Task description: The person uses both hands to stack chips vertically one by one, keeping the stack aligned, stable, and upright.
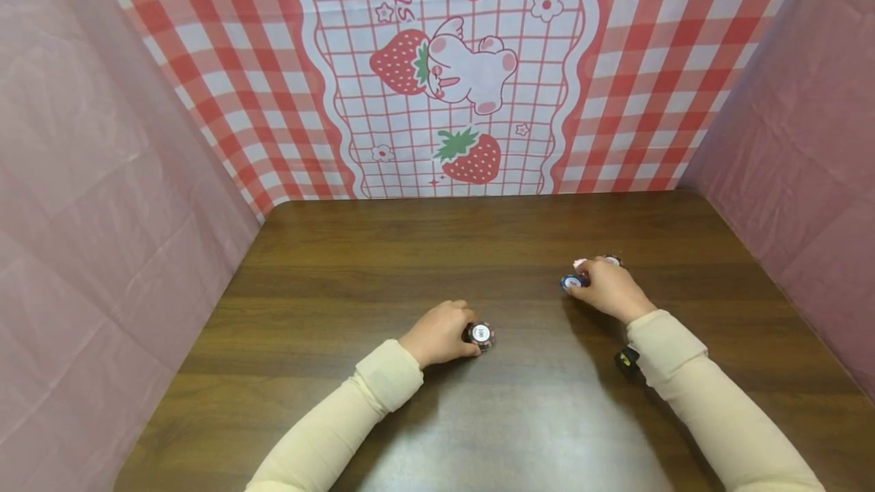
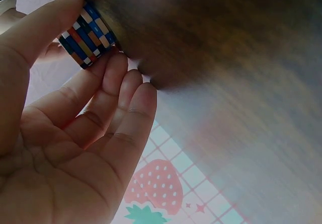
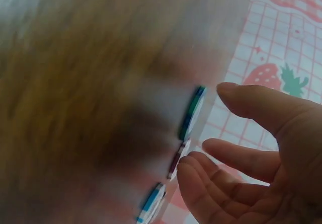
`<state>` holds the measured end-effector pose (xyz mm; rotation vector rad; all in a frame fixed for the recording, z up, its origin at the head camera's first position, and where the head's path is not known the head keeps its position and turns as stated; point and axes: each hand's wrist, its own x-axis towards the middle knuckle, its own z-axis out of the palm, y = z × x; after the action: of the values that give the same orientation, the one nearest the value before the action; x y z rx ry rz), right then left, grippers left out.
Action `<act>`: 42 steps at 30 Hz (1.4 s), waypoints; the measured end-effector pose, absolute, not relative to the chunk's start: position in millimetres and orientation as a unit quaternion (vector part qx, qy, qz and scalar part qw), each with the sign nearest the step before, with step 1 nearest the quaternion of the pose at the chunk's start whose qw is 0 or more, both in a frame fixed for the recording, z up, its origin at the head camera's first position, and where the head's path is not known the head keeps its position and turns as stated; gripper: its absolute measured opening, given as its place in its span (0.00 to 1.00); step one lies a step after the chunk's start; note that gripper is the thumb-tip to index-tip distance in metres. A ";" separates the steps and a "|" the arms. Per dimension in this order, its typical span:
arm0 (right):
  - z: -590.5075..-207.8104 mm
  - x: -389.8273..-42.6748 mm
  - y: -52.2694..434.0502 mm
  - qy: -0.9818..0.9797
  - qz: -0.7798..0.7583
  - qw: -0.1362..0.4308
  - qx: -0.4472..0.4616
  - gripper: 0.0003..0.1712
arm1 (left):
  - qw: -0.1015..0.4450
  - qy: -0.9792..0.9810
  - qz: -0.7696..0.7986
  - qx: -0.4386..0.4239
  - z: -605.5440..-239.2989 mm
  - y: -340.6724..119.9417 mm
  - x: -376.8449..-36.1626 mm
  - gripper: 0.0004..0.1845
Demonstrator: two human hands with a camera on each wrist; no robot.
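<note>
On the wooden table (image 1: pixel 328 287), my left hand (image 1: pixel 443 334) grips a short stack of poker chips (image 1: pixel 481 335), thumb on one side and fingers on the other. Blue, orange and white edge marks show on that stack (image 2: pixel 88 35) in the left wrist view. Farther right, my right hand (image 1: pixel 611 289) hovers low among loose chips, thumb and fingers apart. A blue chip (image 1: pixel 573 282) lies by its thumb, with a pale chip (image 1: pixel 580 264) and another chip (image 1: pixel 613 260) behind the hand. In the right wrist view a green-and-blue chip (image 3: pixel 192 113) lies flat just past the fingertips.
A small black object with a yellow-green mark (image 1: pixel 625 361) sits beside the right sleeve (image 1: pixel 670 348), partly covered by it. A red-checked strawberry cloth (image 1: pixel 472 97) hangs behind the table's far edge. Pink cloth (image 1: pixel 102 173) stands along both sides.
</note>
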<state>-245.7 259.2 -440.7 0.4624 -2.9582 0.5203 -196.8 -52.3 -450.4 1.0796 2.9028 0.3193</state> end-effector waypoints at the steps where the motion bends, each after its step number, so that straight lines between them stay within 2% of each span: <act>1: -441.3 -246.6 260.7 -0.973 0.167 0.050 0.152 0.16 | 0.014 0.932 0.102 0.347 -450.5 -52.2 -196.8 0.16; 25: -445.0 -254.2 261.6 -0.976 0.138 0.018 0.167 0.10 | 0.013 0.933 0.101 0.345 -448.7 -52.7 -195.9 0.16; 42: -444.4 -255.9 262.3 -0.974 0.168 -0.014 0.151 0.13 | 0.019 0.934 0.101 0.342 -448.7 -51.9 -195.8 0.17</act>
<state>-255.9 262.3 -444.4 0.4800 -3.0883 0.5317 -195.8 -51.9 -448.7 1.0620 2.9002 0.3149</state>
